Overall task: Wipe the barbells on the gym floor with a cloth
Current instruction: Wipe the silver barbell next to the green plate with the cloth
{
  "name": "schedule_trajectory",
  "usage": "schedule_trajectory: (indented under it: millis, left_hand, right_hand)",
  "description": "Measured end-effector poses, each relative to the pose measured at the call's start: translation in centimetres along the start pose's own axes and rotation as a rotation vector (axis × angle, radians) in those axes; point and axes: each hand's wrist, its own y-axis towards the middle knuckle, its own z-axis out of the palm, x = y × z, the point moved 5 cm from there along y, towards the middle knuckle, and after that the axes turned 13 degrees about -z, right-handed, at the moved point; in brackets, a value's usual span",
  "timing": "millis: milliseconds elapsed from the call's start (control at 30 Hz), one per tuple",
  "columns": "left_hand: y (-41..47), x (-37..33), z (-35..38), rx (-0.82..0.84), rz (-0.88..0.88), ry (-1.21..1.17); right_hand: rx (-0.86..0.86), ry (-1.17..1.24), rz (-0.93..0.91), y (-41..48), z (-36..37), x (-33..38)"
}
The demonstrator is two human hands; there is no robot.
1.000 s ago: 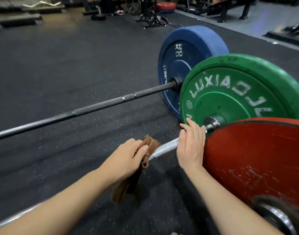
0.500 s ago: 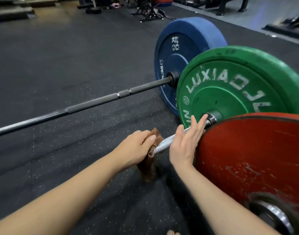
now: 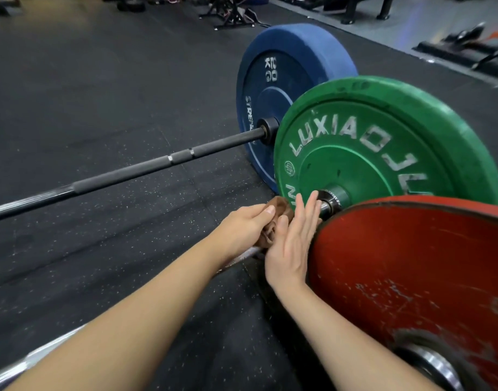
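- The left hand (image 3: pixel 242 228) is clamped down hard, fingers curled over and thumb on top, bunching the brown cloth (image 3: pixel 280 207) around the silver bar (image 3: pixel 249 253).
- That cloth sits right up at the inner end of the bar, just short of the steel collar (image 3: pixel 331 203) at the hub of the green plate (image 3: pixel 369 153).
- The right hand (image 3: pixel 290 246) is flat, fingers straight and pressed together, pointing up towards the green plate's hub. It grips nothing; the thumb lies against a fold of the cloth.
- The back of the right hand is just beside the rim of the red plate (image 3: pixel 411 277), which is scuffed, scratched and nearest the camera.
- The silver bar comes in from the lower left corner, passes under the left forearm, and only a short bright stretch shows between wrist and cloth.
- The green plate stands upright, with the worn white lettering "LUXIAOJ" readable across its face.
- Behind it, the black bar (image 3: pixel 129 176) lies across the floor into the blue plate (image 3: pixel 284 80), which is marked 20 KG.
- Everything rests on the dark speckled rubber floor (image 3: pixel 101 94).
- Racks (image 3: pixel 233 12) stand along the far edge, too blurred to detail.
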Motion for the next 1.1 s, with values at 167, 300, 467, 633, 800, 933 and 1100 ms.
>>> schedule_trajectory:
  millis: [167, 300, 467, 633, 800, 933, 1100]
  left_hand:
    - [-1.5, 0.7, -2.4, -0.082, 0.060, 0.288]
    - [-3.5, 2.8, -4.7, -0.073, 0.026, 0.343]
    - [-4.7, 3.5, -4.5, -0.069, 0.070, 0.326]
    - [-3.0, 3.4, -3.2, -0.047, 0.059, 0.264]
    - [0.3, 0.6, -0.6, 0.060, 0.076, 0.104]
    - [3.2, -1.6, 1.8, 0.172, 0.018, -0.083]
    - [3.7, -1.2, 1.8, 0.187, 0.042, -0.114]
  right_hand:
    - [0.003, 0.012, -0.007, -0.2, -0.1, -0.5]
    - [0.006, -0.003, 0.009, -0.3, 0.0, -0.5]
    - [-0.018, -0.008, 0.015, -0.2, 0.2, -0.3]
    - [-0.028, -0.012, 0.020, 0.0, 0.4, -0.2]
    - [-0.036, -0.019, 0.012, 0.0, 0.5, -0.4]
    - [-0.065, -0.008, 0.030, 0.0, 0.5, -0.9]
    - [-0.043, -0.013, -0.010, 0.1, 0.3, -0.6]
